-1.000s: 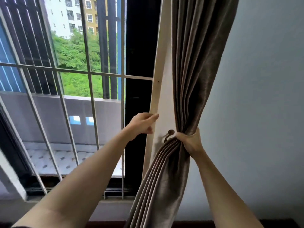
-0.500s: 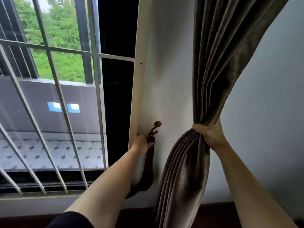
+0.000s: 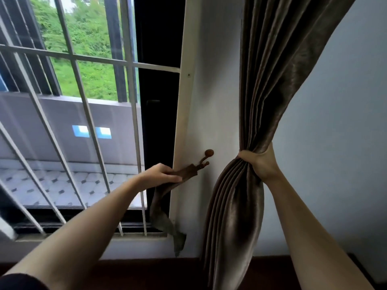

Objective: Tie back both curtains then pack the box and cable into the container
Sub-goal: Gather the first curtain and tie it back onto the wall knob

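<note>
right hand [image 3: 258, 164] clamps the brown curtain [image 3: 270, 84] (glossy, pleated), while at its nine o'clock left hand [image 3: 161, 174] grips the tieback [image 3: 165, 206] hanging from the hook [image 3: 206, 158].

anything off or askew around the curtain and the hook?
Nothing damaged. The tieback is not yet round the curtain: one end is on the wall hook, the left hand pulls it sideways and its loose end dangles twisted by the window frame. The right hand has its grip bunching the curtain, apart from the hook.
</note>
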Demonstrator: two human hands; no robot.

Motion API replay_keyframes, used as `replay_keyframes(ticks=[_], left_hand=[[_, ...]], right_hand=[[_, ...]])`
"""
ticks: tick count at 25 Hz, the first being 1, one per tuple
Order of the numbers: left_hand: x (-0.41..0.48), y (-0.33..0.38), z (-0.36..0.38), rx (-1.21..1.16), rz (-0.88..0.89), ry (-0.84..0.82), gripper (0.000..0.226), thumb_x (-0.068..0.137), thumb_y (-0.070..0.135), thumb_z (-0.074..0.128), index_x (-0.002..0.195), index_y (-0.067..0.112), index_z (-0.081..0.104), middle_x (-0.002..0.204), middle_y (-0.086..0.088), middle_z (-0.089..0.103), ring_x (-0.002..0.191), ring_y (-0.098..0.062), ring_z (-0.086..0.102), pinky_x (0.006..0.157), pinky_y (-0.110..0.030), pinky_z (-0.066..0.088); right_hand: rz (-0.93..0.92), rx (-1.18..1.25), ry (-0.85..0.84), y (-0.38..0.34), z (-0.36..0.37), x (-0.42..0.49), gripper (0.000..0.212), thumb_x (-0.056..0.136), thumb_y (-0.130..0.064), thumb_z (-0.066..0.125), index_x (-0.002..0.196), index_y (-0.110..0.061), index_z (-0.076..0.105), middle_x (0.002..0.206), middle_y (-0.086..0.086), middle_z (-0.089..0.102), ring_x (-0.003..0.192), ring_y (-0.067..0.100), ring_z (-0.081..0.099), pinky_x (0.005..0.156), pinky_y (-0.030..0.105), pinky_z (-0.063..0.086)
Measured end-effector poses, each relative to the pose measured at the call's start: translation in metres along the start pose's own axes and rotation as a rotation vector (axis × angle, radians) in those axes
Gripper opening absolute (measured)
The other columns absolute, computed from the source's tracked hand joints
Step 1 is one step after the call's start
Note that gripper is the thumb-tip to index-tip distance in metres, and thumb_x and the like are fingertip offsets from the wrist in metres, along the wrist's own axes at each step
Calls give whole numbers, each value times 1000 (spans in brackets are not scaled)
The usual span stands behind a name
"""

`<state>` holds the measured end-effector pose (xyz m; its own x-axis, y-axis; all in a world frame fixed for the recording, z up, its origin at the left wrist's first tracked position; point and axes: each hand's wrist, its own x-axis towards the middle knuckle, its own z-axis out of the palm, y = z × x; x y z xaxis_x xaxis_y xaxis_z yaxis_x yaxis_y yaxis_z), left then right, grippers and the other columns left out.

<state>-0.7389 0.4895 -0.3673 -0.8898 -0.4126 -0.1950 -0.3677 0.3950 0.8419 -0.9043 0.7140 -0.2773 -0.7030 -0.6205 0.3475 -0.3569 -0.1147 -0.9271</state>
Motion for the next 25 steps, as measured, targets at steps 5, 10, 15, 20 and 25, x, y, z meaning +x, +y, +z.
replay_keyframes(ticks=[5, 10, 15, 20, 25], left_hand=[[-46, 38, -50, 194, 5, -110, 31, 79, 32, 72, 56, 19, 57, 47, 11, 48, 45, -3, 43, 45, -15, 31], [-82, 71, -90, 397, 18, -25, 34, 80, 38, 70, 57, 15, 60, 49, 11, 46, 47, -4, 40, 51, -20, 30], [-121, 78, -97, 231, 57, -194, 32, 86, 33, 64, 79, 1, 64, 70, -5, 55, 65, -12, 51, 62, -23, 40], [-128, 47, -45, -118, 143, -140, 33, 85, 31, 65, 69, 3, 58, 116, 8, 58, 138, -3, 20, 114, -37, 19], [-118, 32, -2, -463, 225, -21, 35, 78, 32, 65, 67, 2, 51, 105, 23, 61, 139, 0, -4, 114, -33, 5]], right_hand=[[-6, 79, -99, 3, 48, 3, 32, 59, -6, 66, 87, -16, 54, 81, 4, 56, 69, 1, 63, 65, 21, 52], [-22, 125, -181, -3, 89, 4, 28, 59, -5, 62, 81, -20, 54, 80, 1, 55, 67, -4, 61, 62, 14, 51], [14, 142, -267, -3, 123, 7, 29, 59, -8, 64, 85, -19, 54, 80, 2, 57, 71, 8, 62, 68, 26, 52], [25, 152, -319, -5, 139, 12, 21, 64, -6, 67, 84, -10, 62, 79, 6, 60, 73, 20, 60, 69, 34, 49], [10, 74, -209, -27, 147, 5, 79, 53, -31, 84, 120, -2, 54, 110, 13, 64, 101, 28, 63, 89, 42, 54]])
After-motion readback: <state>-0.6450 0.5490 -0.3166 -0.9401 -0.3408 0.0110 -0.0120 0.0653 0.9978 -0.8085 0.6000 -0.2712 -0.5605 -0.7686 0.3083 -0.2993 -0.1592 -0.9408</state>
